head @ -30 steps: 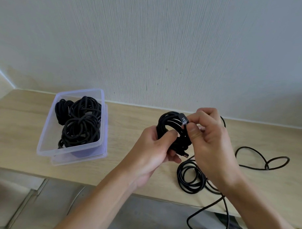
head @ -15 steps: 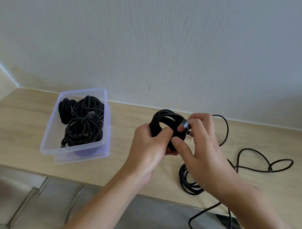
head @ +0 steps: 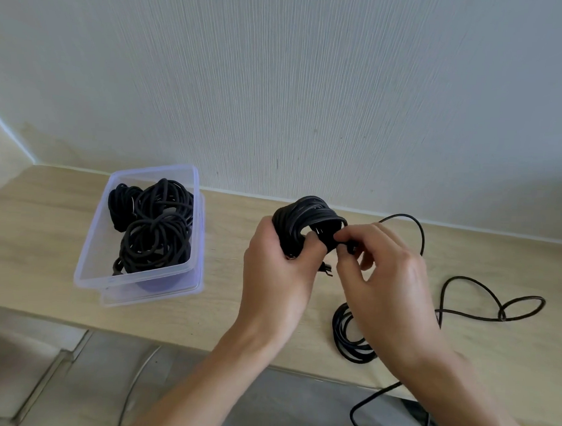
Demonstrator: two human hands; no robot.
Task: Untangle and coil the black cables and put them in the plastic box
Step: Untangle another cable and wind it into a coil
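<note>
A coiled black cable [head: 308, 215] is held up above the wooden shelf. My left hand [head: 279, 270] grips its left side, thumb across the front. My right hand [head: 386, 274] pinches the coil's right edge with thumb and forefinger; a small plug sticks out below between the hands. The clear plastic box [head: 134, 277] stands to the left and holds several coiled black cables [head: 155, 227]. A loose black cable [head: 493, 303] trails over the shelf at right, with a partly wound bundle [head: 348, 339] under my right wrist.
The wooden shelf [head: 43, 236] runs along a pale textured wall [head: 277, 85]. The box sits on its lid [head: 149, 294]. Part of the loose cable hangs over the shelf's front edge at lower right [head: 371, 404]. A grey floor lies below.
Both hands and the coil shifted slightly left. My right hand moved from the band on top of the coil down to its right edge, and the labelled band is out of sight.
</note>
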